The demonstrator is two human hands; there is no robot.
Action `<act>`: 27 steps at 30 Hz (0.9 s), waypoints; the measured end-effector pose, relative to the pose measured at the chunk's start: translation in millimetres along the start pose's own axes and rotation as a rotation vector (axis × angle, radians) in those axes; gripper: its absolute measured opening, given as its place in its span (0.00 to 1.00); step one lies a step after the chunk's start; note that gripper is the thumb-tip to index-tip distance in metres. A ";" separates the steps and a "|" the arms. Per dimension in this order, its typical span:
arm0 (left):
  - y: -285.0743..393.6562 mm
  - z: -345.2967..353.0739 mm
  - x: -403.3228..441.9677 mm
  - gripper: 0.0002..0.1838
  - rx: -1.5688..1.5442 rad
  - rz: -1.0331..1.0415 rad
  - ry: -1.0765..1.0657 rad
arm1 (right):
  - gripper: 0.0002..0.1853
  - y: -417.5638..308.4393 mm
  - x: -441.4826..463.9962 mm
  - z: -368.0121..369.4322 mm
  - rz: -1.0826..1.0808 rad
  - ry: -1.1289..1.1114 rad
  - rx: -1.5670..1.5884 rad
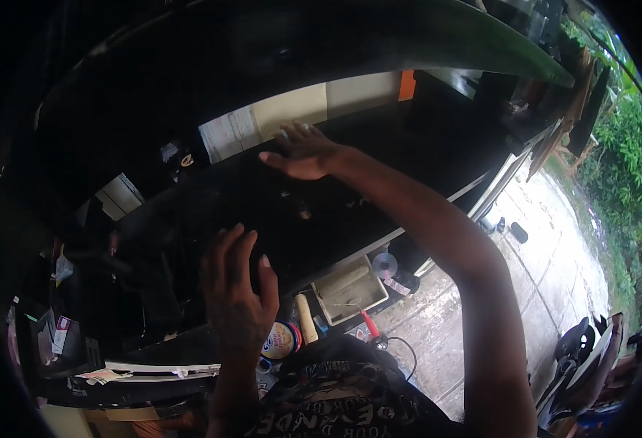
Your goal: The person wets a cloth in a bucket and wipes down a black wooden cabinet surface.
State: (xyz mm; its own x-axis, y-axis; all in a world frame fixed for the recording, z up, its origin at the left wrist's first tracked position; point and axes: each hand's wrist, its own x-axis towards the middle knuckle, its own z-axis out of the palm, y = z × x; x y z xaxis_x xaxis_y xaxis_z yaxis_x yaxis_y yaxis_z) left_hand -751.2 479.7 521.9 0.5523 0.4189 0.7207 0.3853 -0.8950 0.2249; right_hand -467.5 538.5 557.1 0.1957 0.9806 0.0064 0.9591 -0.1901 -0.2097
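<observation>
My right hand [303, 152] stretches across a large black glossy panel [379, 153], palm down, fingers spread and holding nothing. Whether its fingers touch the panel I cannot tell. Nearer my body, my left hand [239, 292] is raised over the panel's near side, its fingers up and apart, with nothing in it. A few small pale bits [305, 210] show on the dark surface between the two hands. Above the panel a long black curved piece [262, 66] spans the view, and light-coloured boards [292, 109] show through the gap beneath it.
Below the panel's near edge stand a paint tray [325, 308], a pale roller [306, 318], a red handle [370, 323] and a labelled can [281, 340]. A disc [384, 266] lies near the tray. Concrete floor [511, 270] and greenery [617, 190] are to the right.
</observation>
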 end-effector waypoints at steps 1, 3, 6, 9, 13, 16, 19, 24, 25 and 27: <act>1.1 0.1 1.0 0.19 0.016 -0.036 0.015 | 0.51 -16.9 0.5 6.0 -0.061 -0.005 -0.006; 2.4 3.1 5.2 0.20 0.033 -0.073 0.034 | 0.50 -42.7 -18.4 13.3 -0.258 0.005 -0.007; 8.5 9.1 8.5 0.19 0.018 -0.101 0.076 | 0.48 -42.5 -69.7 19.1 -0.470 0.003 0.035; 28.2 15.0 14.8 0.18 -0.053 -0.183 0.082 | 0.48 16.1 -86.9 -0.5 -0.407 0.007 0.003; 55.1 31.0 24.6 0.19 -0.015 -0.146 0.086 | 0.45 155.2 -81.2 -28.2 -0.006 0.108 -0.083; 69.9 44.2 28.9 0.19 0.011 -0.126 0.082 | 0.43 219.7 -100.5 -34.3 0.117 0.170 -0.120; 73.4 57.3 32.0 0.18 0.017 -0.149 0.104 | 0.39 226.8 -133.6 -38.4 0.182 0.203 -0.188; 76.1 73.7 32.3 0.18 0.118 -0.190 0.198 | 0.23 207.3 -160.1 -88.9 0.224 -0.223 -0.546; 75.4 75.2 31.4 0.18 0.138 -0.194 0.234 | 0.23 208.9 -155.6 -88.1 0.224 -0.232 -0.548; 73.7 77.9 30.1 0.18 0.150 -0.208 0.271 | 0.13 209.0 -139.9 -90.5 0.082 -0.005 -0.871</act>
State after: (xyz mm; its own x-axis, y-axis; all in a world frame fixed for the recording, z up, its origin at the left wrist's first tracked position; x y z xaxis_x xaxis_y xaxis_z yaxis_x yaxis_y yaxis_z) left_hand -648.6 438.4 509.1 0.2432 0.5156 0.8216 0.5838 -0.7542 0.3005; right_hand -276.0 357.3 600.8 0.2724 0.9620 0.0196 0.7574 -0.2269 0.6123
